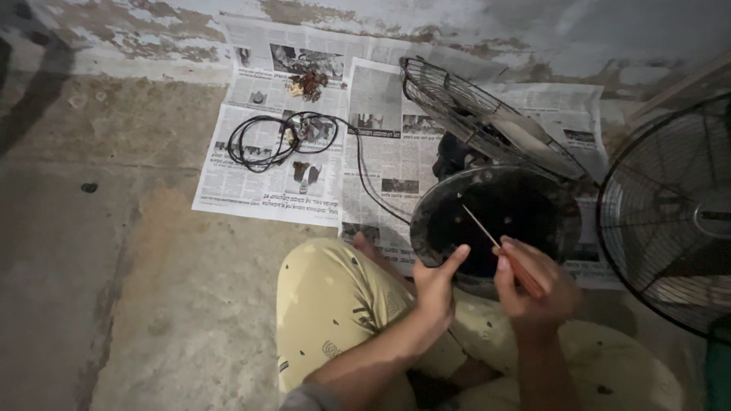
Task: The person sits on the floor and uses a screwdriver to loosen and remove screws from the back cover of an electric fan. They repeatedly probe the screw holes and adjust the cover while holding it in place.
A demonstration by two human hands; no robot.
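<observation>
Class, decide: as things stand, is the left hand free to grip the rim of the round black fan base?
Probably yes: the left hand is empty, open, and already at the fan base rim, with nothing between them.

Dim, stained concrete floor (pixel 114 251) below a peeling, blotched wall (pixel 533 30).

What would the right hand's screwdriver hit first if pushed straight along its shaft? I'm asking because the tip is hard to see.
Likely the dark inner face of the round fan base: the screwdriver in the right hand points up-left into it. Depth is unclear, so contact can't be confirmed.
</observation>
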